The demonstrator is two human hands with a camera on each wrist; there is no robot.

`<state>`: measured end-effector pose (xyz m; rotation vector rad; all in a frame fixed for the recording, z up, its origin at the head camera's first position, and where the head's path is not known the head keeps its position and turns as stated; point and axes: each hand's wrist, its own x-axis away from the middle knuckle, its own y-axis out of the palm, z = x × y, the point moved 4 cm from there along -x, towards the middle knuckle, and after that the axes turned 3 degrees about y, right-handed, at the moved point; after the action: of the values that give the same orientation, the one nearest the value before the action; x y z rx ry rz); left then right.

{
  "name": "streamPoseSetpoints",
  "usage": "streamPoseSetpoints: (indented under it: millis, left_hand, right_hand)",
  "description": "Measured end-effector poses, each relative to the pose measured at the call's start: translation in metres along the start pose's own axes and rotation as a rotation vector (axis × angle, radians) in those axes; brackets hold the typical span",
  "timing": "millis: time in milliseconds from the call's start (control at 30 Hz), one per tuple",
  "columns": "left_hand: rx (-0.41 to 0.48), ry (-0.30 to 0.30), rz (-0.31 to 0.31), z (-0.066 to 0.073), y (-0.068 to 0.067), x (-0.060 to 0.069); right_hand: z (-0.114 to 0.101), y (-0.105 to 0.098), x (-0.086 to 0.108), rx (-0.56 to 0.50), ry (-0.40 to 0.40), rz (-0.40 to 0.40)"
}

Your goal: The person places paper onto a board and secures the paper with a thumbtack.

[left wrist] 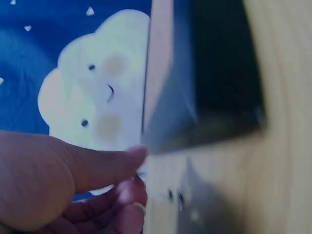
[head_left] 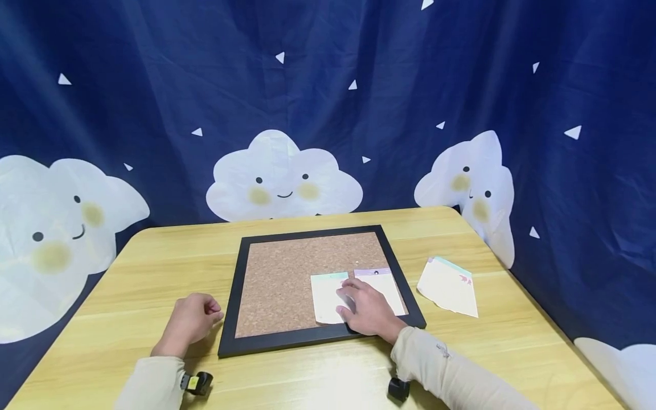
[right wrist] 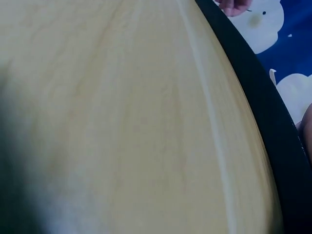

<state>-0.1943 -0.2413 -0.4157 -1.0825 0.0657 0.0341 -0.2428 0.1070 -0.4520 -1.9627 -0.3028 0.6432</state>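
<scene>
Left hand (head_left: pixel 192 316): we record thumb and forefinger brought together at the tips, the other fingers curled in beneath. In the left wrist view we make out a small dark object (left wrist: pixel 137 178) pinched between them, mostly hidden and too small for us to name.

Right hand (head_left: pixel 369 310): we note fingers lightly bent, thumb and forefinger parted, clenched on nothing that we can see. The fingertips lie over the green-topped note sheet (head_left: pixel 325 302); we cannot tell how firmly they press. The right wrist view catches only a sliver of this hand.

Beneath the right fingers and sheet we log the corkboard (head_left: pixel 277 285), its black frame (head_left: pixel 236 296) just to the right of the left fingers. Beside the right fingers, on the cork, is a purple-topped note sheet (head_left: pixel 393 289), partly covered by the hand, with a dark pin (head_left: pixel 376 273) at its top edge. Farther right of those fingers, off the board, we see loose note sheets (head_left: pixel 451 290) on the wooden table (head_left: pixel 128 285). Beyond both hands hangs a blue cloud-print curtain (head_left: pixel 307 102).
</scene>
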Motion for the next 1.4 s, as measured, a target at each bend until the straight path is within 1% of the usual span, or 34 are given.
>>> streamPoseSetpoints:
  millis: [67, 167, 267, 333, 400, 467, 567, 667, 767, 900, 967, 1100, 1167, 1267, 1400]
  left_hand:
    - [0.043, 0.036, 0.009, 0.013, 0.000, 0.000]
    - [0.117, 0.088, 0.012, 0.036, 0.001, -0.001]
    - [0.171, 0.133, 0.019, 0.057, 0.002, -0.005]
    - [0.202, 0.159, 0.018, 0.069, 0.003, -0.010]
    - [0.230, 0.184, 0.002, 0.079, 0.005, -0.014]
    - [0.268, 0.198, -0.029, 0.088, 0.007, -0.017]
    - [0.331, 0.201, -0.080, 0.098, 0.011, -0.021]
    - [0.416, 0.198, -0.126, 0.105, 0.017, -0.025]
    - [0.484, 0.199, -0.158, 0.110, 0.024, -0.029]
    - [0.556, 0.184, -0.181, 0.112, 0.033, -0.034]
    - [0.614, 0.162, -0.195, 0.112, 0.037, -0.036]
    - [0.760, 0.110, -0.226, 0.112, 0.043, -0.038]
    - [0.821, 0.084, -0.233, 0.113, 0.044, -0.038]
    - [0.881, 0.051, -0.236, 0.115, 0.045, -0.039]
    - [0.906, 0.037, -0.210, 0.117, 0.046, -0.041]
  right_hand:
    - [-0.001, 0.000, 0.001, 0.002, 0.003, -0.006]
    - [-0.001, 0.000, 0.001, 0.001, 0.003, 0.002]
    - [-0.001, -0.001, 0.000, 0.009, -0.003, 0.017]
    - [0.000, -0.001, -0.001, 0.015, -0.004, 0.020]
    - [0.000, 0.000, 0.000, 0.018, -0.003, 0.017]
    - [0.000, 0.000, 0.000, 0.018, -0.002, 0.014]
    - [0.001, 0.002, 0.000, 0.026, -0.007, 0.015]
    - [0.001, 0.003, 0.000, 0.034, -0.016, 0.022]
    - [0.001, 0.002, 0.001, 0.031, -0.018, 0.034]
    - [0.000, 0.000, 0.001, 0.026, -0.017, 0.038]
    - [0.000, 0.000, 0.001, 0.028, -0.015, 0.031]
    - [-0.001, 0.001, 0.000, 0.032, -0.014, 0.021]
    - [-0.001, 0.001, 0.000, 0.033, -0.014, 0.020]
    - [-0.001, 0.001, 0.000, 0.033, -0.018, 0.023]
    - [0.000, 0.002, 0.000, 0.035, -0.017, 0.020]
